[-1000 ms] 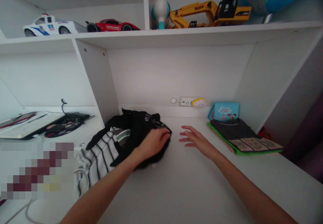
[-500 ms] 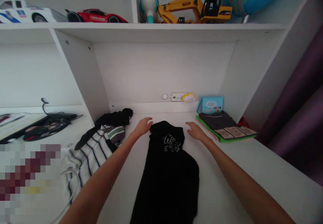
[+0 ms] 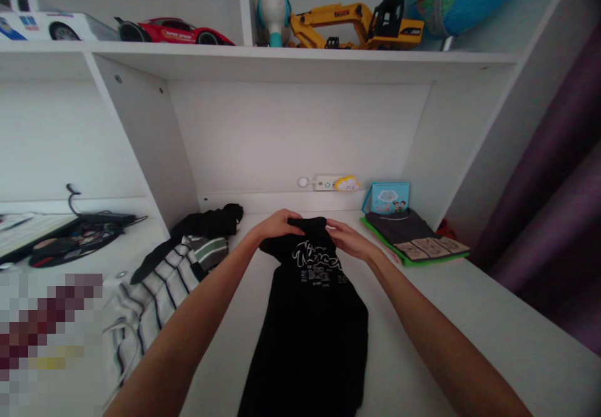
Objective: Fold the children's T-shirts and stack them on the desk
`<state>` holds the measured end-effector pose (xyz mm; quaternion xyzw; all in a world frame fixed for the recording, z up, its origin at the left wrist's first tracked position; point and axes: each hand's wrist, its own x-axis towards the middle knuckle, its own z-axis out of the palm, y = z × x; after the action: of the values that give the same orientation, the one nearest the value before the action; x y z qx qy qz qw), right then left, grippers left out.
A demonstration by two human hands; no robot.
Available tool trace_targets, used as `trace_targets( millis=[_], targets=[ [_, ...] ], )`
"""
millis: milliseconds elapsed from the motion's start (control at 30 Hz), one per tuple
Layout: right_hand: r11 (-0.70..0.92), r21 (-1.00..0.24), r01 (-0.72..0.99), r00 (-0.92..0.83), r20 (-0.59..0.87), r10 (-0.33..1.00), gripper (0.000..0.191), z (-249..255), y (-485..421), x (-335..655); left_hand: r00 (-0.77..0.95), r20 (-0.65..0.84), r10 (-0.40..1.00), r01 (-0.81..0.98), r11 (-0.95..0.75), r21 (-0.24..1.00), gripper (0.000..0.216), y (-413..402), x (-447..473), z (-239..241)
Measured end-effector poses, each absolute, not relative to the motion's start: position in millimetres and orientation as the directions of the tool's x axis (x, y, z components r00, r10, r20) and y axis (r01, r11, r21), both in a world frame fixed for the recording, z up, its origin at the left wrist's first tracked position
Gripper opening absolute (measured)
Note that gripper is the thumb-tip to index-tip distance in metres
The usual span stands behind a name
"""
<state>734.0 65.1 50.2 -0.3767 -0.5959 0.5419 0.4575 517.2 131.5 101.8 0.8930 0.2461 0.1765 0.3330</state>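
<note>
A black T-shirt (image 3: 310, 335) with white lettering lies lengthwise on the white desktop, its far end raised between my hands. My left hand (image 3: 282, 224) grips the upper left of that end, thumb over the cloth. At the opposite side, my right hand (image 3: 348, 239) pinches the upper right edge, with some fingertips hidden behind the fabric. The near end of the shirt runs out of view at the bottom.
Striped white clothing (image 3: 159, 298) and black clothing (image 3: 206, 221) are heaped at left. Folded shirts (image 3: 413, 235) lie at right before a blue desk calendar (image 3: 389, 198). A power strip (image 3: 323, 183) sits at the back, under a shelf (image 3: 300, 55) holding toys.
Both hands have closed in from beside the shirt and taken hold of its far end. That end is now lifted and spread, showing more of the lettering.
</note>
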Motion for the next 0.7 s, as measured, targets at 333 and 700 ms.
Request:
trace_targets(
  millis=[333, 700],
  targets=[
    [0.318, -0.928, 0.194, -0.43, 0.211, 0.878, 0.023, 88.7, 53.0, 709.6, 0.71, 0.445, 0.545, 0.402, -0.833, 0.38, 0.021, 99.7, 502.8, 170.6],
    [0.361, -0.932, 0.03, -0.085, 0.357, 0.93, 0.03, 132.4, 40.6, 765.5, 0.732, 0.147, 0.665, 0.382, -0.58, 0.72, 0.016, 105.2, 458.1, 162.3]
  ],
)
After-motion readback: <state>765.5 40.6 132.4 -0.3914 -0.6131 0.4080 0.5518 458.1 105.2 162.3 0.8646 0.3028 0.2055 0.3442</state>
